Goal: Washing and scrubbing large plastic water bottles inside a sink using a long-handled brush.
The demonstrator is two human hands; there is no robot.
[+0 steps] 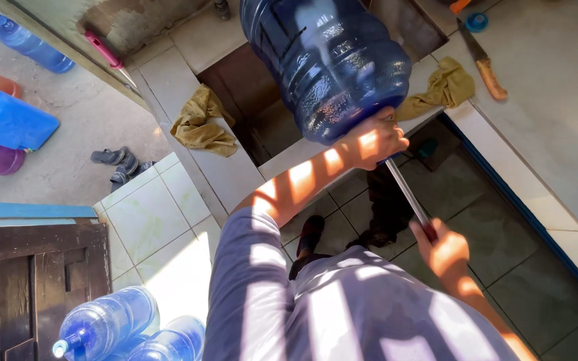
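Over the tiled basin edge (235, 177) my left hand (374, 140) is closed round the neck of the big blue jug (326, 63), tipped mouth toward me, while my right hand (444, 247) grips a rod (406, 190) already inserted—scrubbing looks underway, rinse left.

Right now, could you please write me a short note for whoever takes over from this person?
Left hand: grips the neck end of the big blue jug, which is tipped over the tiled basin.
Right hand: holds the handle of a thin rod that runs up to the jug's mouth.
Nearby: two rags on the basin rim, a knife on the counter, more blue jugs lying on the floor.
Done: rod is at the mouth.
Left: cannot tell from here how far along it is.
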